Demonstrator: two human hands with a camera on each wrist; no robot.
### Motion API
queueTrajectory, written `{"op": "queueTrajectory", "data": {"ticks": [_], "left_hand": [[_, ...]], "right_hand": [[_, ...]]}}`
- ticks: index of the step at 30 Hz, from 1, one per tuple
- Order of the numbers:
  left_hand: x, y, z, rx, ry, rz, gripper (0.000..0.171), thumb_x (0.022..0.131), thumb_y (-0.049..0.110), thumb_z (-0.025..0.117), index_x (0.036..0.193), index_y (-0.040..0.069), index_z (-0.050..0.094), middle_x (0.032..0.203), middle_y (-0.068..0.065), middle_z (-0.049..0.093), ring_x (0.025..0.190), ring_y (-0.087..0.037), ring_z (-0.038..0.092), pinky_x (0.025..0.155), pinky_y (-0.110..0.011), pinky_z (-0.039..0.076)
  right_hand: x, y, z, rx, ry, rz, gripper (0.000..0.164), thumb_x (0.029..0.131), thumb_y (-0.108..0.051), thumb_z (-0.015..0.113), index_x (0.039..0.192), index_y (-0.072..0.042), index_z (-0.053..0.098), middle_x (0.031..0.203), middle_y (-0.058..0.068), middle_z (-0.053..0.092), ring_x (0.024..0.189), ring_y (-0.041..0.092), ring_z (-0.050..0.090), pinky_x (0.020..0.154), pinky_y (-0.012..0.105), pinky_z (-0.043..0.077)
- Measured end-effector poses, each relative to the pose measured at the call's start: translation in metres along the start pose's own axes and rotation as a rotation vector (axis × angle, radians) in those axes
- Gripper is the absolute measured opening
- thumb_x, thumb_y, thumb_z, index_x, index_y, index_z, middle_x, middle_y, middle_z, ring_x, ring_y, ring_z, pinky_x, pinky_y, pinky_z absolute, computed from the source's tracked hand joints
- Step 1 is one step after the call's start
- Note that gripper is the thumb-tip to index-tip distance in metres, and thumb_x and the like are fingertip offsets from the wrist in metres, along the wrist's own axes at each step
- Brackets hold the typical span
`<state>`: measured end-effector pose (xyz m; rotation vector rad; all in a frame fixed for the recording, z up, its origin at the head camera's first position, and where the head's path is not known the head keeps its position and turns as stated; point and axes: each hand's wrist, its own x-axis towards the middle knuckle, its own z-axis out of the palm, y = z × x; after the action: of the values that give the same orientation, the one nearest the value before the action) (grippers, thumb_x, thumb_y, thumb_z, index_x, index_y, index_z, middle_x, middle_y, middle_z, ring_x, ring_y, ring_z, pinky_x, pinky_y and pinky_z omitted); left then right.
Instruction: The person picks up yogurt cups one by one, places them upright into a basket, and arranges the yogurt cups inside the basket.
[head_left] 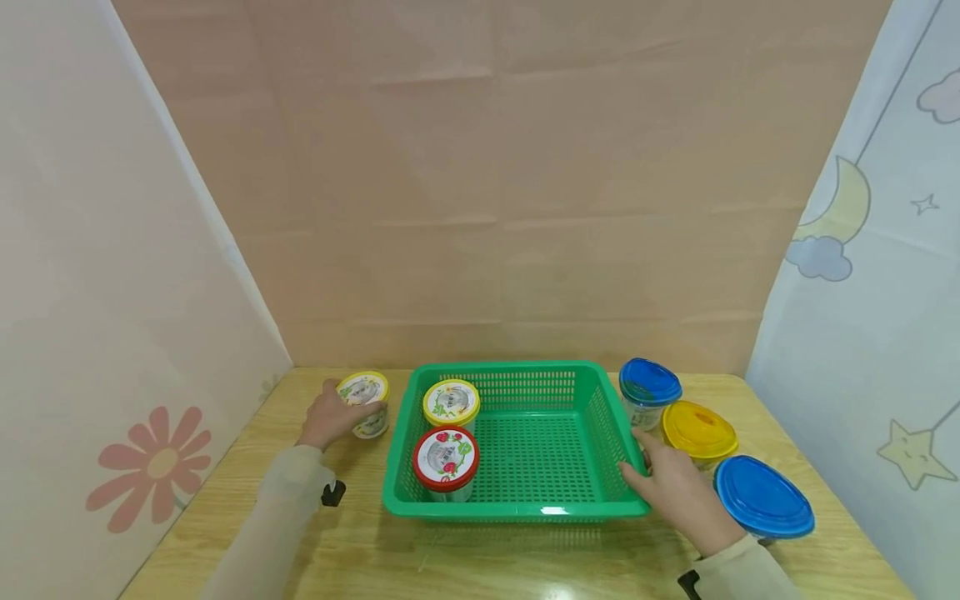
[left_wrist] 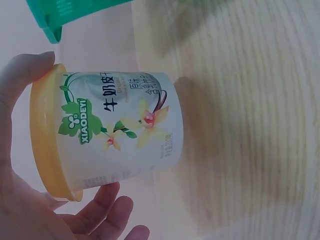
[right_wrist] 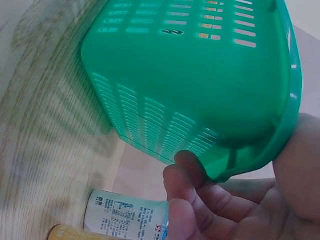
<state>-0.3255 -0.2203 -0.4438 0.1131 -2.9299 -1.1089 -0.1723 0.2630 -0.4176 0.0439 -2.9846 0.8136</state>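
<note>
My left hand [head_left: 328, 417] holds a yogurt cup with a yellow lid [left_wrist: 115, 130], left of a green plastic basket [head_left: 517, 509]. In the left wrist view the thumb lies at the lid's rim, the fingers curl round the opposite side, and the base is close over the wooden table. At the basket's right side, my right hand [head_left: 678, 492] grips the rim, thumb over the top and fingers curled beneath from outside. Inside the basket, at its left end, stand another yellow-lidded cup [head_left: 452, 403] and a red-lidded cup [head_left: 447, 458] in front of it.
Right of the basket, a blue-lidded container [head_left: 649, 385], a yellow-lidded container [head_left: 701, 431] and a larger blue-lidded one [head_left: 763, 496] line the wooden table [head_left: 465, 567]. A tan backdrop [head_left: 495, 208] rises behind; printed white panels flank both sides.
</note>
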Motion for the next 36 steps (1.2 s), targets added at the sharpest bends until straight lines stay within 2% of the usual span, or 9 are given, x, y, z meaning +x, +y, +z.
{"op": "queueTrajectory", "data": {"ticks": [8, 12, 20, 30, 36], "left_hand": [[-0.002, 0.011, -0.002, 0.002, 0.027, 0.03, 0.109, 0.077, 0.061, 0.076, 0.146, -0.006, 0.027, 0.124, -0.028, 0.054, 0.11, -0.042, 0.056, 0.086, -0.054, 0.05], [-0.003, 0.019, -0.003, -0.014, 0.057, 0.061, 0.11, 0.076, 0.062, 0.077, 0.147, -0.006, 0.027, 0.126, -0.026, 0.054, 0.112, -0.041, 0.056, 0.088, -0.055, 0.05], [-0.01, 0.047, -0.012, 0.002, 0.125, 0.108, 0.111, 0.075, 0.063, 0.078, 0.149, -0.003, 0.028, 0.127, -0.025, 0.053, 0.114, -0.042, 0.052, 0.09, -0.057, 0.046], [-0.025, 0.08, -0.019, 0.013, 0.204, 0.186, 0.109, 0.073, 0.062, 0.08, 0.147, -0.001, 0.031, 0.123, -0.021, 0.051, 0.113, -0.037, 0.048, 0.091, -0.055, 0.044], [-0.034, 0.103, -0.02, -0.032, 0.192, 0.224, 0.105, 0.072, 0.061, 0.081, 0.148, 0.007, 0.032, 0.123, -0.016, 0.052, 0.114, -0.035, 0.049, 0.089, -0.056, 0.044]], "right_hand": [[0.0, 0.001, -0.001, -0.029, 0.004, -0.036, 0.064, 0.095, -0.022, 0.067, 0.14, 0.016, 0.043, 0.112, 0.028, 0.068, 0.089, 0.027, 0.069, 0.072, 0.046, 0.057], [0.001, 0.001, -0.002, -0.04, 0.001, -0.04, 0.064, 0.095, -0.022, 0.066, 0.14, 0.017, 0.042, 0.118, 0.032, 0.065, 0.094, 0.031, 0.069, 0.075, 0.048, 0.057], [0.002, 0.0, -0.002, -0.032, -0.022, -0.007, 0.065, 0.095, -0.023, 0.067, 0.141, 0.016, 0.041, 0.111, 0.027, 0.068, 0.092, 0.03, 0.069, 0.073, 0.047, 0.057], [-0.001, 0.001, 0.0, -0.027, -0.024, -0.011, 0.064, 0.095, -0.021, 0.067, 0.14, 0.017, 0.042, 0.11, 0.028, 0.068, 0.089, 0.028, 0.069, 0.071, 0.046, 0.057], [0.002, 0.0, -0.001, -0.042, -0.023, -0.004, 0.065, 0.095, -0.022, 0.067, 0.141, 0.016, 0.041, 0.109, 0.026, 0.069, 0.091, 0.03, 0.069, 0.071, 0.047, 0.057]]}}
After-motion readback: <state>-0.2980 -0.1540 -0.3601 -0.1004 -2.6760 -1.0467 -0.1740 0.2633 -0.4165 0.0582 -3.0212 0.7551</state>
